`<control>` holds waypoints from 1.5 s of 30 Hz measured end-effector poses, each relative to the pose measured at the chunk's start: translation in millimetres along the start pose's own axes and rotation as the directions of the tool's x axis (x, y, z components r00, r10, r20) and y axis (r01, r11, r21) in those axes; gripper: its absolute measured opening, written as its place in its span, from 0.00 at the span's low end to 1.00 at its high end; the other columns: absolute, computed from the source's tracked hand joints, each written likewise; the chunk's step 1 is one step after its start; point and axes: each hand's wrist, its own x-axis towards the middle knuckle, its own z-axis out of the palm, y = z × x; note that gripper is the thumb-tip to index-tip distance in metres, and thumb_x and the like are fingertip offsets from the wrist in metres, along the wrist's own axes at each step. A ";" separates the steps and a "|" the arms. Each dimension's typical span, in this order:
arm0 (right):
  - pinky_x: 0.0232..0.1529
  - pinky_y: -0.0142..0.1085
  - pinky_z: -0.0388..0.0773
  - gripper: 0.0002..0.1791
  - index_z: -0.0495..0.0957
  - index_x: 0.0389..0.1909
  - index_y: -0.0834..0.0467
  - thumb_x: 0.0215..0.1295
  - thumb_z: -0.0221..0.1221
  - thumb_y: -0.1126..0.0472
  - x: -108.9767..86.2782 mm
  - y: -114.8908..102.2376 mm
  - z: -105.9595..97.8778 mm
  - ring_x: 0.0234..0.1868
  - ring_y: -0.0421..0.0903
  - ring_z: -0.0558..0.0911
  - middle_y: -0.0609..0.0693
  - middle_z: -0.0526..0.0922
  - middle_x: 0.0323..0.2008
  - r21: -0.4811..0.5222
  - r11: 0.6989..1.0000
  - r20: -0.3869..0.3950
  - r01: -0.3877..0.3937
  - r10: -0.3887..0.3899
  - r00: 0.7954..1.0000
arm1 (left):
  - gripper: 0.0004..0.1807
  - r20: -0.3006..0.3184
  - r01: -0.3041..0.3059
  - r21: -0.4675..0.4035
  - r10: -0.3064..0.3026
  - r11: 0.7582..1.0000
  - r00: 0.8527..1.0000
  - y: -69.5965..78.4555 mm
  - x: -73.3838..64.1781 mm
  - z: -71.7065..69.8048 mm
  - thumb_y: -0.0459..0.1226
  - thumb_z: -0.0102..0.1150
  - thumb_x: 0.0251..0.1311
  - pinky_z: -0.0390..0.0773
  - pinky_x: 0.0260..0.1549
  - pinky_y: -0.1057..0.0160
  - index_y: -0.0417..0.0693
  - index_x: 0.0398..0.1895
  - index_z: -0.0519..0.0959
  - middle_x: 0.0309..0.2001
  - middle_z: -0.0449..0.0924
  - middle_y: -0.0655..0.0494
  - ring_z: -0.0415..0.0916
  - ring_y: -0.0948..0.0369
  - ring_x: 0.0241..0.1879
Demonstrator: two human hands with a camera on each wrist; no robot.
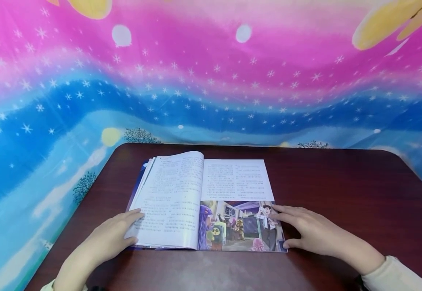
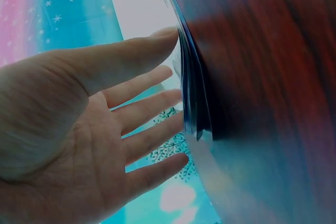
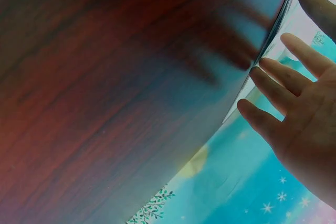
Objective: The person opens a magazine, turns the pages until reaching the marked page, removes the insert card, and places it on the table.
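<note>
A magazine [image 1: 172, 202] lies spread on the table, printed text on its left page and a colour picture [image 1: 243, 226] low on its right page. The left hand [image 1: 110, 234] is at the left edge, its fingertips on the page margin and its thumb by the lower corner. In the left wrist view, the left hand's [image 2: 100, 124] fingers stretch out apart beside the stacked page edges [image 2: 191, 82]. At the right edge, the right hand [image 1: 316, 230] touches the page with extended fingertips, thumb at the bottom corner. The right wrist view shows the right hand [image 3: 304, 108] with fingers spread along that edge.
The dark red-brown wooden table [image 1: 349, 190] has rounded far corners and a sheen near its front. Behind and to the left hangs a pink and blue cloth [image 1: 203, 81] printed with snowflakes, reaching the table's edge.
</note>
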 end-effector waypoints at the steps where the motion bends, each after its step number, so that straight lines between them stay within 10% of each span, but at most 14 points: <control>1: 0.59 0.60 0.71 0.41 0.72 0.68 0.49 0.51 0.75 0.50 -0.3 0.3 0.1 0.66 0.59 0.71 0.53 0.66 0.71 0.001 1.000 0.003 0.001 -0.001 1.000 | 0.34 0.013 0.005 -0.008 -0.005 1.000 1.000 0.0 -0.3 0.3 0.38 0.74 0.52 0.69 0.58 0.38 0.38 0.63 0.75 0.66 0.70 0.39 0.68 0.39 0.64; 29: 0.59 0.57 0.71 0.22 0.82 0.54 0.49 0.58 0.71 0.54 9.9 -6.0 -15.8 0.62 0.54 0.75 0.49 0.77 0.61 0.008 1.000 -0.167 0.021 -0.019 0.986 | 0.34 0.035 0.072 -0.109 -0.069 0.991 0.997 -18.5 -8.4 -4.1 0.35 0.74 0.51 0.71 0.55 0.37 0.43 0.64 0.75 0.62 0.73 0.38 0.69 0.39 0.63; 45: 0.54 0.49 0.77 0.20 0.82 0.44 0.46 0.49 0.77 0.55 27.1 -11.0 -27.0 0.55 0.45 0.78 0.39 0.81 0.49 0.061 0.993 -0.357 0.097 -0.070 0.932 | 0.34 0.038 0.066 -0.139 -0.061 0.988 0.997 -20.5 -6.4 -4.8 0.40 0.75 0.51 0.71 0.55 0.37 0.43 0.63 0.76 0.62 0.74 0.39 0.69 0.39 0.63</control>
